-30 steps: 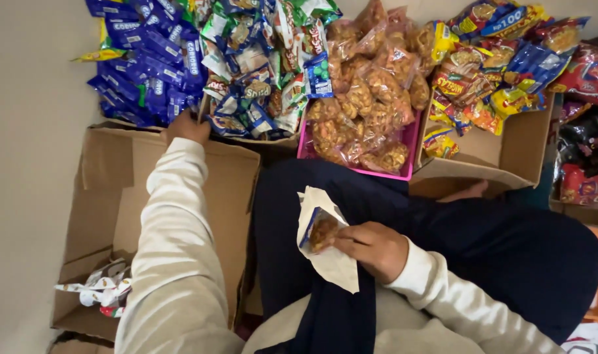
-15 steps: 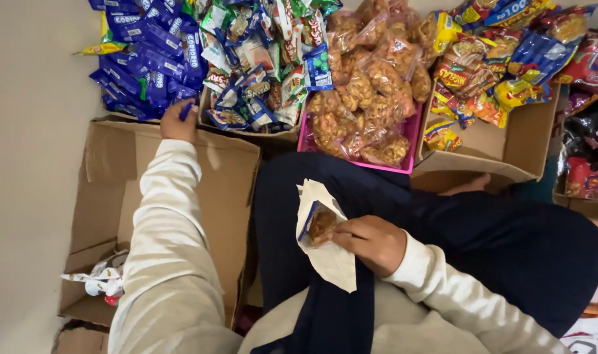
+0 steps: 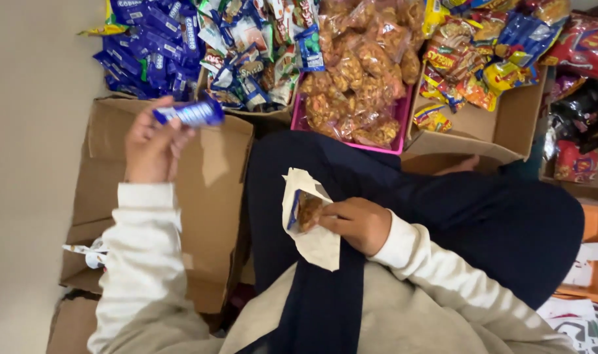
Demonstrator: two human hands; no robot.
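Left hand (image 3: 151,141) raised on an outstretched arm, fingers pinched closed; right hand (image 3: 358,223) curled shut over the lap.

left hand (image 3: 153,141): holds blue packet (image 3: 190,113) | right hand (image 3: 358,223): holds white bag (image 3: 315,242), snack packs (image 3: 305,211)

We see a blue bar wrapper (image 3: 188,113) in the left hand (image 3: 151,141), raised over a flattened brown carton (image 3: 200,196). The right hand (image 3: 358,223) pinches a white paper bag (image 3: 315,246) with a small snack pack (image 3: 305,210) against it. Up top: blue packs (image 3: 148,46) at left, mixed packs (image 3: 259,46) beside them, clear nut bags (image 3: 358,72) in a pink tray (image 3: 351,141), yellow-and-blue bags (image 3: 489,59) in a brown box (image 3: 482,131), red bags (image 3: 584,46) at right
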